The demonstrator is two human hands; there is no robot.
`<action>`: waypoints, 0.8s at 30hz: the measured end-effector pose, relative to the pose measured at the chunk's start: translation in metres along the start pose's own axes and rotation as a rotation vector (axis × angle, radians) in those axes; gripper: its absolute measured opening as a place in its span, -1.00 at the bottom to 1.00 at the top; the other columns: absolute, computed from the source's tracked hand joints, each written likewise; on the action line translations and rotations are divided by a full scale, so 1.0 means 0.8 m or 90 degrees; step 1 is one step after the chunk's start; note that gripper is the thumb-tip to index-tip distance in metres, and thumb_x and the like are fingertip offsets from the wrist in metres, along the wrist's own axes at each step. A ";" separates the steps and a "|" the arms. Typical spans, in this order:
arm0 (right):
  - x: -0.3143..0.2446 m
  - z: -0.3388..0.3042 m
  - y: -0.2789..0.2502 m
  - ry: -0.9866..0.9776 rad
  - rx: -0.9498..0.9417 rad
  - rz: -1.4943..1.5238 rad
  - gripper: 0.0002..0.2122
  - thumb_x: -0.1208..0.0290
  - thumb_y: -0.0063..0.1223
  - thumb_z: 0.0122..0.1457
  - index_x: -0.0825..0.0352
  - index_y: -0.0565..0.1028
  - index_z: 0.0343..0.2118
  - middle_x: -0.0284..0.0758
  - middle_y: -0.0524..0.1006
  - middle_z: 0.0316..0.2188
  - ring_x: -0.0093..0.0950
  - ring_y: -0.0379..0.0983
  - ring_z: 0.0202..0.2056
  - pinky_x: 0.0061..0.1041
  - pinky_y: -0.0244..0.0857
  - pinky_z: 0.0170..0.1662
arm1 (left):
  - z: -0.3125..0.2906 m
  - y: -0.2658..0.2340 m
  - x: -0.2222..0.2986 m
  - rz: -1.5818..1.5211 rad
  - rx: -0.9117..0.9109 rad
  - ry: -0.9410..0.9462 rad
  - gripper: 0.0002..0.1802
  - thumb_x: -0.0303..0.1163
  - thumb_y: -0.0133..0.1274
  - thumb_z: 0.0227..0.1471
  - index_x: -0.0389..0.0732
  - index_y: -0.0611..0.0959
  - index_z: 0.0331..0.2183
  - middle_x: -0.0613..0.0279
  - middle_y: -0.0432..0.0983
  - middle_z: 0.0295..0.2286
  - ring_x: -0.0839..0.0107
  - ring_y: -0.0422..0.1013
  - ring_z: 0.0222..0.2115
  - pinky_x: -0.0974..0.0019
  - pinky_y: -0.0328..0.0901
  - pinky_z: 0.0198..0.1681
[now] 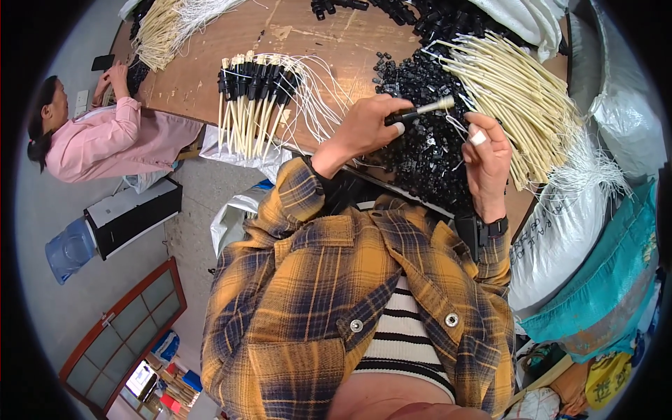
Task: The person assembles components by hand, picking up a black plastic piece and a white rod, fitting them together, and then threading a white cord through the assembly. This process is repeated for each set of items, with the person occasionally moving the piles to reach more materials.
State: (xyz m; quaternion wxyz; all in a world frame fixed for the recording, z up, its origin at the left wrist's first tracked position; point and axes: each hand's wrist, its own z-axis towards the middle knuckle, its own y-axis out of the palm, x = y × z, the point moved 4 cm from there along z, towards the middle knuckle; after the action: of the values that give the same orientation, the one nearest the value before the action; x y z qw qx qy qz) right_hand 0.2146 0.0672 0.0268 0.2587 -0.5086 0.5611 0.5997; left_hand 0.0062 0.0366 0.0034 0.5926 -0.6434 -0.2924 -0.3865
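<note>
My left hand [364,127] is closed around a slim black plastic fitting [407,114]. A pale cream end [439,105] sticks out of the fitting toward the right. Close by, my right hand [488,155] has its thumb and forefinger pinched at a thin white cord [456,126]; the exact grip is hard to see. Both hands are above a heap of small black plastic parts [428,150]. Right of the heap lies a big bundle of cream rods [514,94] with white cords. Left of my hands sit bundled rods with black fittings [257,84] and trailing white cords.
The worn wooden table [329,42] carries more black parts [399,10] and another rod bundle [164,31] at the far left. A co-worker in pink [105,143] is at its left end. White sacks [560,245] and a teal sack [602,280] crowd the right side.
</note>
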 end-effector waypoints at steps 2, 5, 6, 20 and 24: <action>0.004 0.002 0.003 0.002 0.000 -0.083 -0.80 0.50 0.05 0.18 0.42 0.49 -0.14 -0.65 0.29 -0.63 -0.83 0.02 -0.65 -0.77 -0.13 -0.57 | -0.001 0.001 -0.001 -0.061 0.017 -0.045 -0.66 -0.51 0.06 -0.07 -0.25 0.59 -0.16 0.20 0.53 -0.40 0.43 0.42 -0.44 0.42 0.33 -0.33; 0.021 0.000 0.015 0.056 -0.059 -0.177 -0.84 0.50 0.07 0.17 0.40 0.52 -0.20 -0.69 0.28 -0.63 -0.85 0.03 -0.62 -0.78 -0.18 -0.55 | -0.002 0.007 -0.003 -0.248 0.017 -0.144 -0.74 -0.52 0.00 -0.03 -0.24 0.58 -0.22 0.33 0.49 -0.45 0.58 0.36 -0.49 0.50 0.28 -0.39; 0.027 -0.001 0.019 0.063 -0.067 -0.163 -0.84 0.50 0.07 0.17 0.40 0.52 -0.20 -0.69 0.28 -0.63 -0.85 0.03 -0.62 -0.78 -0.18 -0.55 | -0.002 0.011 -0.003 -0.373 0.001 -0.197 -0.79 -0.52 -0.02 -0.02 -0.23 0.58 -0.26 0.38 0.46 -0.47 0.65 0.32 -0.51 0.54 0.24 -0.42; 0.021 -0.008 0.028 -0.327 -0.038 -0.703 -0.88 0.53 0.16 0.03 0.31 0.60 -0.34 -0.40 0.33 -0.74 -0.70 0.20 -0.70 -0.63 0.13 -0.60 | -0.005 0.012 0.019 -0.133 0.021 -0.080 -0.72 -0.57 0.06 -0.10 -0.19 0.56 -0.24 0.30 0.46 -0.48 0.50 0.40 -0.43 0.38 0.30 -0.36; 0.008 -0.005 0.031 -0.268 -0.018 -0.692 -0.90 0.55 0.13 0.02 0.32 0.58 -0.36 -0.43 0.32 -0.75 -0.70 0.17 -0.70 -0.64 0.09 -0.61 | -0.011 0.004 0.018 0.166 0.109 0.009 -0.63 -0.60 0.08 -0.19 -0.13 0.58 -0.22 0.14 0.49 -0.41 0.15 0.46 -0.36 0.21 0.33 -0.33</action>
State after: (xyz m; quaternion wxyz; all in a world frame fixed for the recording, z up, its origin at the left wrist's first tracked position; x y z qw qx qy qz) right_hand 0.1916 0.0560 0.0316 0.6285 -0.5968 0.1478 0.4764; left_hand 0.0149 0.0267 0.0138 0.6925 -0.6202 -0.2339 -0.2848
